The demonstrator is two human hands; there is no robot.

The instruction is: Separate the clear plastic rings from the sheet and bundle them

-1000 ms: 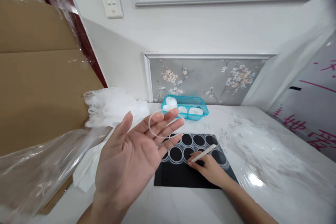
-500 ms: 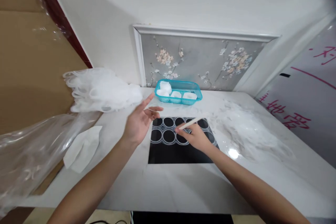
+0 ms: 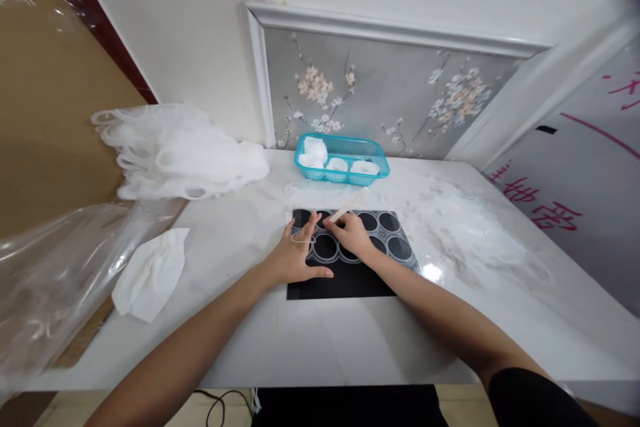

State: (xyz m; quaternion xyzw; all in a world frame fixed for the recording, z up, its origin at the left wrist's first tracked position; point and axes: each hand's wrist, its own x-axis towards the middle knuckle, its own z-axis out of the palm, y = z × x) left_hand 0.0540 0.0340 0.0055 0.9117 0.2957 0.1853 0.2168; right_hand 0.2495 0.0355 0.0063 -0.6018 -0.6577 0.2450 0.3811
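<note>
A black sheet printed with rows of grey-ringed circles lies flat on the white counter. My left hand rests over its left side, palm down, with the fingers spread. Across those fingers runs a thin white loop; whether it is gripped I cannot tell. My right hand pinches a slim, pale flat stick over the upper row of circles. The stick slants up to the right, and its lower end is hidden by the fingertips.
A teal basket with white rolls stands against the wall. White looped strands are heaped at the left, above a folded white sheet and clear plastic. More translucent strands spread at the right.
My left hand has come down from its raised position onto the black sheet and turned palm down. My right hand, still holding the stick, has shifted slightly up the sheet. The view has tilted down a little.
</note>
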